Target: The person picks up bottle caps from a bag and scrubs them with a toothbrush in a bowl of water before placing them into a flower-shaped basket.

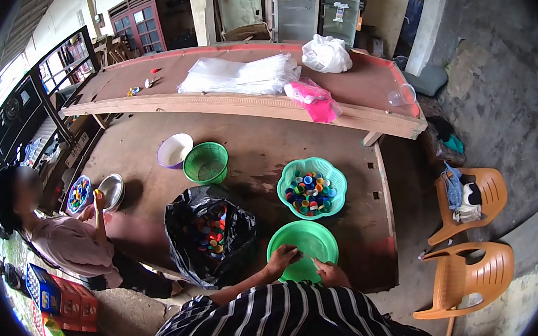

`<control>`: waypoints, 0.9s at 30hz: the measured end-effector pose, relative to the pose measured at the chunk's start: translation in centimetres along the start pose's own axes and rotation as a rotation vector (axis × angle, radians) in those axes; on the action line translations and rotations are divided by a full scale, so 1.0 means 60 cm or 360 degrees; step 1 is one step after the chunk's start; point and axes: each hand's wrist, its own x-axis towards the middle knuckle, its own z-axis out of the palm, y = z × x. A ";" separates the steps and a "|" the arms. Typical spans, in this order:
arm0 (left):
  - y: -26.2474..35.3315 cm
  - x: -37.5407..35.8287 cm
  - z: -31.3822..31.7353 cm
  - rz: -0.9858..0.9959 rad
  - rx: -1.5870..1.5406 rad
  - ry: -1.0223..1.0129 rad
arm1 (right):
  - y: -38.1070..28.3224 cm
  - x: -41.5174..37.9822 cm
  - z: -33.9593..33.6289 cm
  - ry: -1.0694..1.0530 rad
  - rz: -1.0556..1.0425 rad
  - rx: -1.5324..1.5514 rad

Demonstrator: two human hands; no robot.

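Over the green basin point(318, 231), my left hand point(282, 260) is closed, with a small dark bottle cap point(296, 256) at its fingertips. My right hand point(331, 272) is at the basin's near right rim, its fingers curled; whatever is in them is too small to make out. Just beyond the basin stands a scalloped turquoise basket point(284, 178) with many coloured bottle caps point(310, 193) in it. To the left, a black plastic bag point(181, 212) gapes open, showing more caps point(212, 232).
A green strainer basket point(206, 163) and a white bowl point(174, 149) stand farther back. At left, another person point(71, 243) holds something yellow beside a metal bowl point(113, 191) and a basket of caps point(79, 192). Clear plastic bags point(238, 76) lie on the raised bench. Orange chairs point(467, 278) stand right.
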 end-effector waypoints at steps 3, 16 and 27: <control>-0.020 0.004 -0.016 -0.0044 -0.0097 0.0006 | -0.025 -0.004 -0.017 0.0082 0.0082 0.0005; -0.039 0.016 -0.045 0.0398 0.0869 0.0094 | -0.015 0.060 0.011 -0.0162 0.0170 -0.0700; -0.026 0.002 -0.033 0.0122 0.0658 0.0043 | -0.061 0.011 -0.031 0.0109 0.0178 -0.0070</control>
